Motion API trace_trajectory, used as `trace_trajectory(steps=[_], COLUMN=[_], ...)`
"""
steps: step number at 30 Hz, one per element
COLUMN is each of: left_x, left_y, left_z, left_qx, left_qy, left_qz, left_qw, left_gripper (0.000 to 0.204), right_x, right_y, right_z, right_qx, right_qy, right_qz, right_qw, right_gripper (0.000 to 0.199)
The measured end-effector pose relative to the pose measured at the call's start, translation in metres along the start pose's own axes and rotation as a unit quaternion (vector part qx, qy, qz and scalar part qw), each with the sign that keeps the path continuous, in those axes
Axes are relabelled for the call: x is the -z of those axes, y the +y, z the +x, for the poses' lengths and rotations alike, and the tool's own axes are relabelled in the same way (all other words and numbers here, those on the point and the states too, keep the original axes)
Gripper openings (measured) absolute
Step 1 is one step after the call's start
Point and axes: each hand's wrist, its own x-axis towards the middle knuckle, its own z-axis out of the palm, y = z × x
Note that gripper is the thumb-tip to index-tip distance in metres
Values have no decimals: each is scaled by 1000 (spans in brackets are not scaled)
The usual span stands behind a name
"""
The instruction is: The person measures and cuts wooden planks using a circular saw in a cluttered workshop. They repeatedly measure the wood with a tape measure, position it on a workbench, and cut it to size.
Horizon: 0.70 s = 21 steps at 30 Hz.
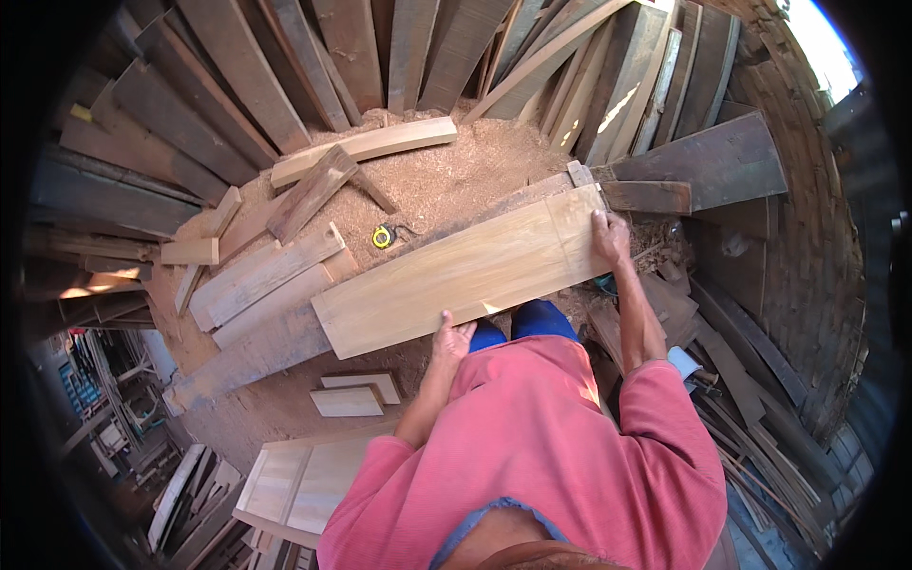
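The pale plank (465, 271) lies flat across darker boards (256, 351) — the left hand (451, 337) presses its near edge, fingers spread, while the right hand (610, 237) seemingly curls over the far end, steadying it.

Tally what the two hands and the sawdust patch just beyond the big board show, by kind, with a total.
Hands on the board: 2, left hand at its near edge, right hand on its far end
Wide pale board: 1
Yellow tape measure on the sawdust: 1
Total: 4
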Motion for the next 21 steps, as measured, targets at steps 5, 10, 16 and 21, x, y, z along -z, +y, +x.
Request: trace_trajectory(steps=[5,10,16,21], left_x=[-84,-80,16,65], left_y=[-34,24,165,203], left_z=[1,-12,-12,4], left_qx=[187,-31,-251,-247], left_qy=[-109,-53,464,195], left_qz=[163,346,702,545], left_qw=[963,936,478,777], left_gripper=[46,53,95,83], right_x=[55,68,27,-12], right_y=[37,47,142,148], right_z=[82,62,26,31], right_qx=[17,-5,-251,-280], right_qy=[43,134,68,69], right_qz=[-93,-14,197,431], right_qw=[995,991,945,855], right_gripper=[55,60,58,46])
